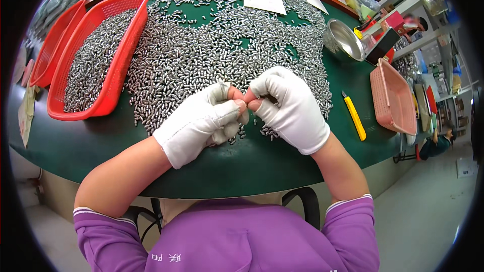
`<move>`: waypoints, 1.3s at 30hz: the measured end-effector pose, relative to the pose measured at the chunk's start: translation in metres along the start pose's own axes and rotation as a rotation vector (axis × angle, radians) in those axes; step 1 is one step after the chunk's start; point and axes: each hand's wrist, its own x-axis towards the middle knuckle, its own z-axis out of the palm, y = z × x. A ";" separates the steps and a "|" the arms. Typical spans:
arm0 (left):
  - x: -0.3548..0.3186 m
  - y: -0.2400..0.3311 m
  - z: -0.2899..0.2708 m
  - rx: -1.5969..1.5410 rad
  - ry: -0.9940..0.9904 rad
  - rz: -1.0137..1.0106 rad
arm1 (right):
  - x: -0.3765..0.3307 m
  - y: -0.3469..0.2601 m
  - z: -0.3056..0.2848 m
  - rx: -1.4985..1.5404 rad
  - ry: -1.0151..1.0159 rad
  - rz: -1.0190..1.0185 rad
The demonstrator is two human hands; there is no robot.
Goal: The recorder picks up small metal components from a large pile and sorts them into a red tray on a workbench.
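Note:
My left hand [204,121] and my right hand [290,108] wear white gloves with bare fingertips on thumb and index. Their fingertips meet in a pinch above the near edge of a wide spread of small shiny metal parts [201,55]. Both hands are closed. Whatever sits between the fingertips is too small or hidden to make out. A few of the parts lie on the green tabletop [217,171] just below the hands. The left fingers curl toward the palm, and the right fingers are bent over the thumb.
At left, a red plastic basket [142,25] holds many of the same parts, beside another red basket [43,65]. Rightward are a metal bowl [345,40], a yellow utility knife [355,118] and a pink basket [396,123]. Paper slips [264,1] lie on the spread. People sit farther right.

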 end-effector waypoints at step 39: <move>0.007 -0.008 -0.012 -0.308 0.007 0.124 | -0.002 0.007 0.006 -0.463 -0.187 -0.105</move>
